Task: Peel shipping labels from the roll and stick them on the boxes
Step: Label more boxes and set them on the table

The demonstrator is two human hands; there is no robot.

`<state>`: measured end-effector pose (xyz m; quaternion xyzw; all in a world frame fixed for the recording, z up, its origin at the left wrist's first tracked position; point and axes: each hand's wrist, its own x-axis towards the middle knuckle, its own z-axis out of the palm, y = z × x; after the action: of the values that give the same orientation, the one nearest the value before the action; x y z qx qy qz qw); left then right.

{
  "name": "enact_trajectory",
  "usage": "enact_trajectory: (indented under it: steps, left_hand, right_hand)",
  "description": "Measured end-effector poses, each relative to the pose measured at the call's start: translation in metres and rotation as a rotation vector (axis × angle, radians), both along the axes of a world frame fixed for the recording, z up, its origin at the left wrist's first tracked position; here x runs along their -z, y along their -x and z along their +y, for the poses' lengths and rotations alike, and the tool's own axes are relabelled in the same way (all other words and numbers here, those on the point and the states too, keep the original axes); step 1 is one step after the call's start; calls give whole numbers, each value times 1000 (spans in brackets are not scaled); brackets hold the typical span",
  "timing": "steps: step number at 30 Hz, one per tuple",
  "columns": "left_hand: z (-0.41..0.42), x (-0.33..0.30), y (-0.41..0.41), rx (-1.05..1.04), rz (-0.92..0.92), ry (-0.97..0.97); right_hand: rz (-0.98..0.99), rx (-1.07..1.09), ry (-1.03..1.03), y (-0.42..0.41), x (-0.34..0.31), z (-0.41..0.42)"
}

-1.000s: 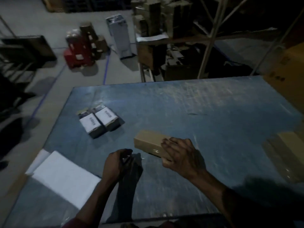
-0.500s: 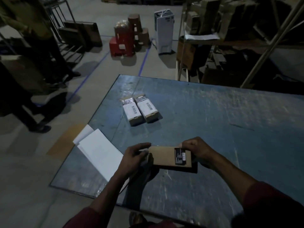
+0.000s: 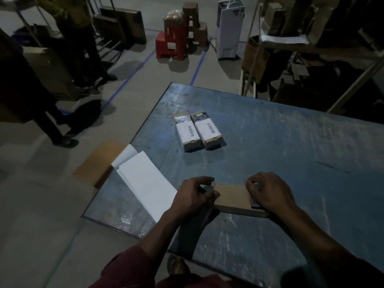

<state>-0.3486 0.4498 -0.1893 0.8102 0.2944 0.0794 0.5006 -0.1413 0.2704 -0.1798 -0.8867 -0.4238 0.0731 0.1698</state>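
A plain brown box (image 3: pixel 232 197) lies flat near the front edge of the blue worktop (image 3: pixel 280 142). The left hand (image 3: pixel 192 196) has its grip curled round the box's left end; the right hand (image 3: pixel 268 192) clamps the right end. Two labelled boxes (image 3: pixel 198 130) sit together farther back, and white label sheets (image 3: pixel 145 181) lie to the left.

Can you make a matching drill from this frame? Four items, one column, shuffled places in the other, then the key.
Items:
1. plain brown box
2. two labelled boxes
3. white sheets
4. red stools

Places:
A. on the floor beyond the table
B. side by side, mid-table, far from both hands
C. between the left hand and right hand
D. at the table's left edge, overhanging the corner

Pairs: 1-C, 2-B, 3-D, 4-A
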Motion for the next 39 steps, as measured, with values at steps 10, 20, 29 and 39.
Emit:
enact_trajectory:
  steps: [10, 20, 29, 39]
  left_hand:
    - [139, -16, 123, -713, 17, -231]
    - [159, 9, 136, -688, 166, -170]
    - [160, 3, 134, -771, 107, -14]
    - [174, 11, 137, -765, -56, 229]
  right_hand:
    - [465, -177, 40, 112, -20, 173]
    - [483, 12, 314, 173, -17, 244]
    - [588, 101, 267, 187, -14, 259]
    - [563, 26, 125, 176, -24, 270]
